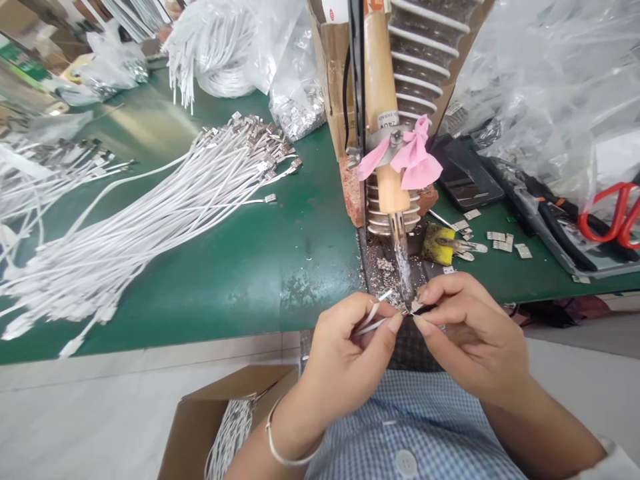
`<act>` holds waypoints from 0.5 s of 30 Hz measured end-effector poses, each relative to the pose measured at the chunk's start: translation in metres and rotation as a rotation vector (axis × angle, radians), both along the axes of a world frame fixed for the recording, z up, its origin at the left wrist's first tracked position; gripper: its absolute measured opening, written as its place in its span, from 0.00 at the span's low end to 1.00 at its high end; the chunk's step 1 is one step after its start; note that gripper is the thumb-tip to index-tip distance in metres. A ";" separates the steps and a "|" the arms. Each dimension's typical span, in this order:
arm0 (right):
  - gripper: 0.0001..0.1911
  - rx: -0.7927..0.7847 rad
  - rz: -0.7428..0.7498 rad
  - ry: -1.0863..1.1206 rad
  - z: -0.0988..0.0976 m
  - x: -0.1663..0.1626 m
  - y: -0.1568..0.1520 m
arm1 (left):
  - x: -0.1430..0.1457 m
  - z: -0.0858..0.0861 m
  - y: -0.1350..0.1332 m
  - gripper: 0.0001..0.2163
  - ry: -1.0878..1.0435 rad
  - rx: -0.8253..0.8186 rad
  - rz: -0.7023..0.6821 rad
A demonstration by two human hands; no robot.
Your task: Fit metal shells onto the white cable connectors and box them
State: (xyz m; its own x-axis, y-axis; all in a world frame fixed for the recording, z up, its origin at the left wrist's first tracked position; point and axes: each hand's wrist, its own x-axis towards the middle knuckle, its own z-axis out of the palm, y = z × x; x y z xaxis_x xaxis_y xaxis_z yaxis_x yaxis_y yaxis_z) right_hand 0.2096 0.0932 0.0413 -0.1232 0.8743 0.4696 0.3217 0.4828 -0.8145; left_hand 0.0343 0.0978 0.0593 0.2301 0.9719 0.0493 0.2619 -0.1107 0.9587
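My left hand (353, 357) is closed around a white cable (373, 327), pinching its stripped end between thumb and forefinger. A small metal connector (417, 307), partly hidden by fingertips, is pinched in my right hand (473, 340). Both sets of fingertips almost meet just under the tip of a soldering iron (401, 267). The iron has a wooden handle and hangs tip down, clamped to a stand, with a pink cloth strip (417, 157) tied at the clamp. Whether cable end and connector touch is too small to tell.
A bundle of white cables (150, 207) with metal plugs lies left on the green table (240, 267). Right of the iron are a yellow sponge (438, 244), loose connectors (500, 241), a phone (467, 177) and red-handled scissors (607, 213). Below stands a cardboard box (193, 430) of cables.
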 end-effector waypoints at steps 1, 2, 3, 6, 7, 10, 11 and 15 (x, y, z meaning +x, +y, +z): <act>0.10 0.001 0.003 0.002 0.001 0.000 0.000 | 0.000 0.000 0.000 0.05 -0.004 -0.002 0.000; 0.11 0.005 0.006 0.002 0.001 0.000 0.001 | 0.000 0.001 0.000 0.05 -0.009 -0.002 -0.002; 0.11 0.008 0.011 0.000 0.001 0.000 0.001 | 0.000 0.001 0.000 0.05 -0.012 -0.001 -0.003; 0.11 0.014 0.020 -0.005 0.001 0.001 0.001 | -0.001 0.002 0.000 0.05 -0.014 0.004 -0.008; 0.11 0.014 0.024 -0.006 0.001 0.001 0.001 | -0.001 0.002 0.000 0.05 -0.013 0.006 -0.011; 0.11 0.010 0.027 -0.009 0.001 0.000 0.002 | -0.001 0.002 0.000 0.05 -0.015 0.005 -0.016; 0.11 0.009 0.029 -0.013 0.001 0.000 0.003 | -0.001 0.002 0.000 0.05 -0.018 0.005 -0.014; 0.10 0.011 0.035 -0.020 0.002 0.000 0.003 | -0.001 0.003 0.000 0.04 -0.032 0.001 -0.012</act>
